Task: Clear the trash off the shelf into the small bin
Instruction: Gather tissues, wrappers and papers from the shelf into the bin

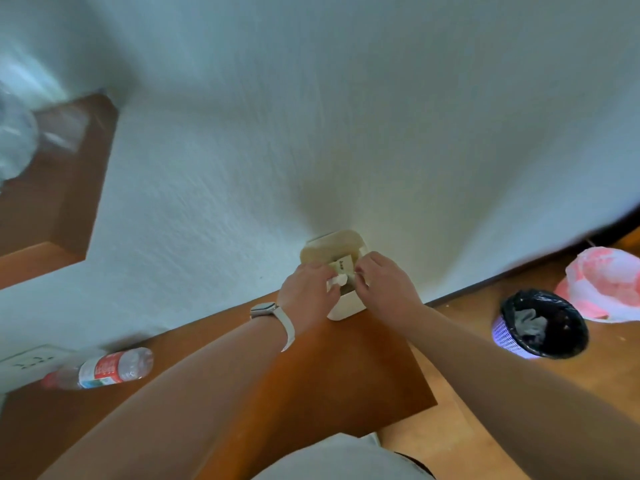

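My left hand [308, 289] pinched a tissue [337, 281] over the bin [346, 311]; I couldn't tell my right hand's [384, 282] grip. The bottle [104, 368] lay uncleared on the shelf [346, 375].

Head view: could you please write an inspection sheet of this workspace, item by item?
Surface: brown wooden shelf against a white wall.
Job's things: small cream bin, lid open; white tissue at its mouth; plastic bottle lying on the shelf.
Clutter: blurred clear plastic on an upper shelf.
Hands: left hand pinches the tissue; right hand at the bin's rim, grip unclear.
Cables: nothing seen.
Surroundings: wall socket; lined purple basket and pink bag on the floor.
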Tool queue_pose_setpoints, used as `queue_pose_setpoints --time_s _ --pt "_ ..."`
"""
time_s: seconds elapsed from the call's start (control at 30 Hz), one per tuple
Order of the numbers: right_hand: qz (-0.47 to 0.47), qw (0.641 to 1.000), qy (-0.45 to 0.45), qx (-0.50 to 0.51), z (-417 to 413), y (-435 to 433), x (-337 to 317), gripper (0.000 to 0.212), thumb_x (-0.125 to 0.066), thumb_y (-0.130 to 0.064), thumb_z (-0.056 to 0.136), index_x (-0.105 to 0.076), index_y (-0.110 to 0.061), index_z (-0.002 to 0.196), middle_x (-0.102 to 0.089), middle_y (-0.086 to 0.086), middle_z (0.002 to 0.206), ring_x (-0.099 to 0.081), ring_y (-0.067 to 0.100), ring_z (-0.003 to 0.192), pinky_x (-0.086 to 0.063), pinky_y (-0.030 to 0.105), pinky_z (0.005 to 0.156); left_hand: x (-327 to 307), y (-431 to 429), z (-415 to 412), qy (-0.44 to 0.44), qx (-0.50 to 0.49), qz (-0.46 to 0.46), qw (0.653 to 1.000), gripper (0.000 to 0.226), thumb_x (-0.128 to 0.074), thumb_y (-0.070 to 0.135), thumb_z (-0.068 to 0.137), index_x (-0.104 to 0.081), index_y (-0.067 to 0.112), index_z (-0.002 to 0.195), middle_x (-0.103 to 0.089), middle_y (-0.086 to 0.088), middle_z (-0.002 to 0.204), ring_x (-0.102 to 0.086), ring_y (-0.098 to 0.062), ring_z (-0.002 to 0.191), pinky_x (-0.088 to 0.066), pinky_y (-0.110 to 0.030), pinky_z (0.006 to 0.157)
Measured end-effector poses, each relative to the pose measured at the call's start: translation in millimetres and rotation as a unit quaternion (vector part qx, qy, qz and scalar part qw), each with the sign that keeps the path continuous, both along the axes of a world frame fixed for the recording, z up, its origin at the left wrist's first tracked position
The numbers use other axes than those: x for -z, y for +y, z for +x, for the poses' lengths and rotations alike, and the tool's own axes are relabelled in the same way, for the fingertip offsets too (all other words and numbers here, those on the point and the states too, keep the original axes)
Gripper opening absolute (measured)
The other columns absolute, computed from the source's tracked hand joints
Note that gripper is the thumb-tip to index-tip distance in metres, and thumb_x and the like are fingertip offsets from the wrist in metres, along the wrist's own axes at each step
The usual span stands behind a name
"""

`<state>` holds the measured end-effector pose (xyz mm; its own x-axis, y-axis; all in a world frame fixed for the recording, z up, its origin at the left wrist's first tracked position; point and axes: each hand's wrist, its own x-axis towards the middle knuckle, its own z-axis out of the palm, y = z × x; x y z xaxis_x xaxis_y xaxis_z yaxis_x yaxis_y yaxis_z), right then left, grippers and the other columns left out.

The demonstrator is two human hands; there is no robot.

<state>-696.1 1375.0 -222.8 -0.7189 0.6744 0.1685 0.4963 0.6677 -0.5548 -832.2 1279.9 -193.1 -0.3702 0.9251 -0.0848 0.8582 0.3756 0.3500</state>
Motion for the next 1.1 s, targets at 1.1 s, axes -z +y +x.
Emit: queue_pose_setpoints --time_s 1.1 --pt "0.17 0.909 -0.164 -0.344 -134 -105 -16 0.056 -0.04 -0.053 0.093 -0.044 -0.017 0.137 -0.041 0.007 0.147 -0.04 0.026 0.131 -0.032 0.043 0.109 13 -224 -126 0.16 -0.105 -0.143 0.971 0.061 -0.034 0.054 0.1 -0.018 0.029 0.154 -0.017 -0.002 0.163 -0.013 -0.026 0.151 -0.013 -0.047 0.12"
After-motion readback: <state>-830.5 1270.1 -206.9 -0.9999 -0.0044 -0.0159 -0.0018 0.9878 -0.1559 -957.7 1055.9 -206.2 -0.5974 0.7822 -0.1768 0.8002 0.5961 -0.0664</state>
